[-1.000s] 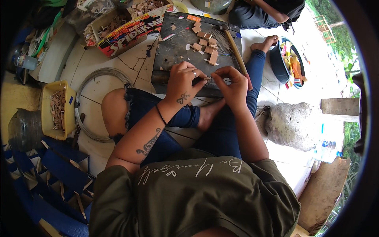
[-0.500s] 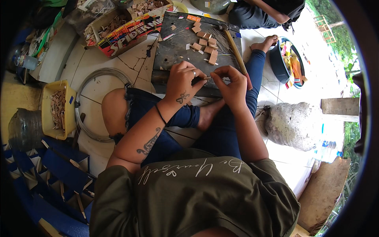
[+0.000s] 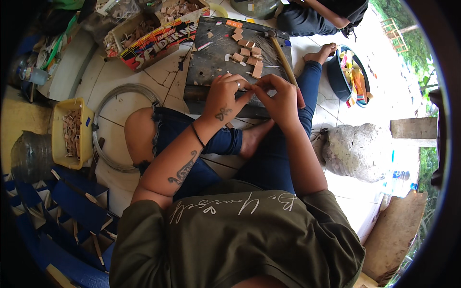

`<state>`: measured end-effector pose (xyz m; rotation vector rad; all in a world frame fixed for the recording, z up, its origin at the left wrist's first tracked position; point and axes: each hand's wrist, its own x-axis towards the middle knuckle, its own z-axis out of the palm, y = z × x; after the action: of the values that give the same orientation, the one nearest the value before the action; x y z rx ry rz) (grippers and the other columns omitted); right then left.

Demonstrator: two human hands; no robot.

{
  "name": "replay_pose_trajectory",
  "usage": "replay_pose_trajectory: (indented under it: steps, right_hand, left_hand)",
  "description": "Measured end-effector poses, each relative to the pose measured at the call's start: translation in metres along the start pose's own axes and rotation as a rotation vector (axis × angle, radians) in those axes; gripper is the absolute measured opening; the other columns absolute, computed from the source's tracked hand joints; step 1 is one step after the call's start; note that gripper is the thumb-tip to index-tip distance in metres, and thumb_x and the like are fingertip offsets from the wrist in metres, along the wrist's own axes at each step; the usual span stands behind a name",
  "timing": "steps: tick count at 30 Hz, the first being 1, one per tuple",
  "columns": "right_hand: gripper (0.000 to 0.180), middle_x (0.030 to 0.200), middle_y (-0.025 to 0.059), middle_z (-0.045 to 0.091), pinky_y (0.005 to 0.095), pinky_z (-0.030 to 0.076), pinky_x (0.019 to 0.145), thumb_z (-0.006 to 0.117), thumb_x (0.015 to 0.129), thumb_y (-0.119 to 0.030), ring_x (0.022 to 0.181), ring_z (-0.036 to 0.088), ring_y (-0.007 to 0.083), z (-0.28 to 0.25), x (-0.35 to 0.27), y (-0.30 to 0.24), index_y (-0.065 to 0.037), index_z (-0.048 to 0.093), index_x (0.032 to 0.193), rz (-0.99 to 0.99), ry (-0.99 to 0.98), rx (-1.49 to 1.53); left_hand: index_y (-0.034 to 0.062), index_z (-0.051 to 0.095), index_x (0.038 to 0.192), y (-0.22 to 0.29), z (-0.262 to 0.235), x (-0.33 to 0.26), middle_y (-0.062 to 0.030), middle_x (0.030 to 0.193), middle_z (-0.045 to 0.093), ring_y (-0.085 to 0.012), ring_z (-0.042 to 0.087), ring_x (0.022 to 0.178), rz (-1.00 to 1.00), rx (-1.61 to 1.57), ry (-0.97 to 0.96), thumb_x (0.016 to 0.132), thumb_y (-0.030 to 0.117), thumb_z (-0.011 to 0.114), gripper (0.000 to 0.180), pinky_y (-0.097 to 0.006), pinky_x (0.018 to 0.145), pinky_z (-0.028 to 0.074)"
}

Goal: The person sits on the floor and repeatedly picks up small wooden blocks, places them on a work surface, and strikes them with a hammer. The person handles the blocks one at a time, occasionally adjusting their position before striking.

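My left hand (image 3: 227, 95) and my right hand (image 3: 279, 98) meet over the near edge of a low dark work block (image 3: 206, 65). Thumb and fingers of each are pinched together, fingertip to fingertip. Whatever small piece lies between them is covered by the fingers. Just beyond, several small wooden blocks (image 3: 257, 71) lie in a loose cluster on the block's top. A hammer (image 3: 284, 60) with a wooden handle rests along the right side, its head away from me and the handle end beside my right hand. Thin wires lie near the hammer.
At the far left stands a printed carton (image 3: 158, 45) of wooden bits. A yellow bin (image 3: 88, 139) of similar bits and a wire coil (image 3: 97, 108) are on the tiled floor to the left. A dark tub (image 3: 334, 77) with colourful strips stands right; another person's leg (image 3: 302, 21) is beyond.
My hands have drawn slightly closer together and the fingers have shifted. The small piece that showed between the fingertips is now hidden. The blocks and hammer lie as before.
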<state>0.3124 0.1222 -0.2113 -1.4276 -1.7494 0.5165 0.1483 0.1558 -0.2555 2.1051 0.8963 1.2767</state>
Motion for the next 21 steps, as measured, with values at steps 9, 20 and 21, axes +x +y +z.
replay_pose_trajectory:
  steps: [9,20,21]
  right_hand:
    - [0.047,0.118,0.0206,0.057,0.0446,0.05,0.087,0.066,0.089,-0.024,0.105,0.059,0.0383,-0.04,-0.005,0.065,-0.004,0.051,0.129,0.17,0.108,-0.724]
    - [0.045,0.088,0.0079,0.058,0.0273,0.049,0.063,0.046,0.1,-0.008,0.067,0.059,0.013,-0.094,-0.071,0.013,-0.006,0.04,0.145,0.423,-0.046,0.42]
    - [0.045,0.087,0.0058,0.057,0.0254,0.048,0.061,0.046,0.1,-0.008,0.065,0.056,0.0101,-0.101,-0.085,-0.005,-0.007,0.04,0.146,0.484,-0.069,0.328]
  left_hand:
    - [0.0032,0.064,0.078,0.001,0.009,-0.005,-0.0088,0.081,0.062,-0.0289,0.062,0.077,0.042,-0.088,0.047,0.081,0.005,0.07,0.008,-0.04,0.07,0.048]
    - [0.0024,0.061,0.078,0.004,0.009,-0.007,-0.0098,0.082,0.06,-0.0299,0.061,0.077,0.058,-0.049,0.045,0.082,0.003,0.069,0.009,-0.039,0.07,0.049]
    - [0.0024,0.061,0.078,0.004,0.009,-0.007,-0.0099,0.082,0.06,-0.0299,0.061,0.077,0.057,-0.055,0.043,0.082,0.003,0.069,0.009,-0.039,0.07,0.05]
